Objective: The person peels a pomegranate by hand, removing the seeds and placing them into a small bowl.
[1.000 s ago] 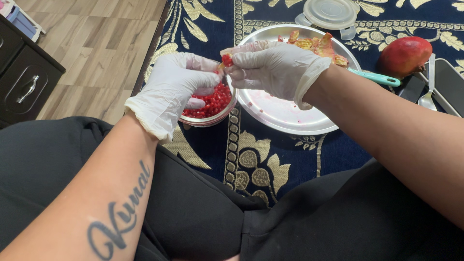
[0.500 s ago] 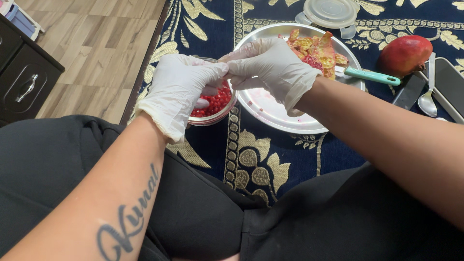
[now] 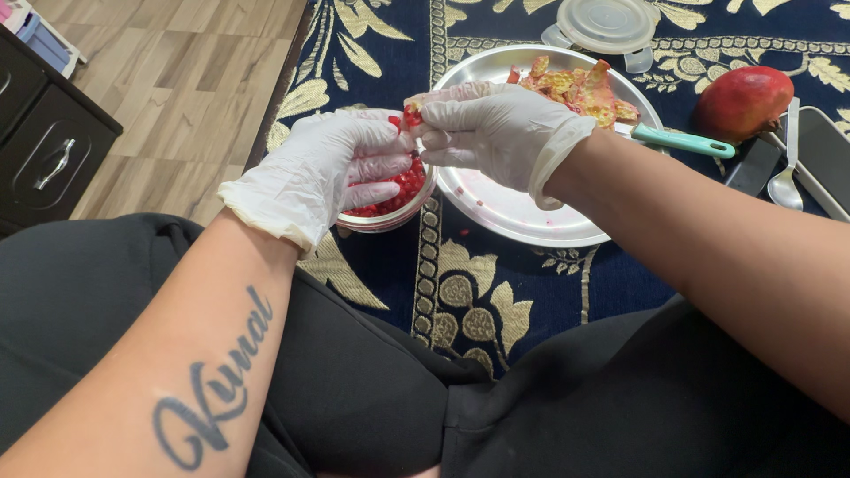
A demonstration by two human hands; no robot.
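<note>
Head view looks down on two gloved hands meeting over a bowl (image 3: 390, 205) of red seeds. Left hand (image 3: 328, 173) curls around the bowl's rim; right hand (image 3: 496, 128) pinches a pomegranate piece (image 3: 412, 116) just above it, beside the plate (image 3: 522, 208) of peel (image 3: 575, 88).

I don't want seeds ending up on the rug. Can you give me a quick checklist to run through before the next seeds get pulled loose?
1. Pomegranate piece gripped by both hands, left hand and right hand: ok.
2. Piece held over the seed bowl: ok.
3. Bowl has room for more: cannot tell, the left hand hides most of it.
4. Gloves intact: ok as far as visible.
5. Peel scraps kept on the plate: ok.
6. Rug free of seeds: not ok, a red speck lies beside the plate.
</note>
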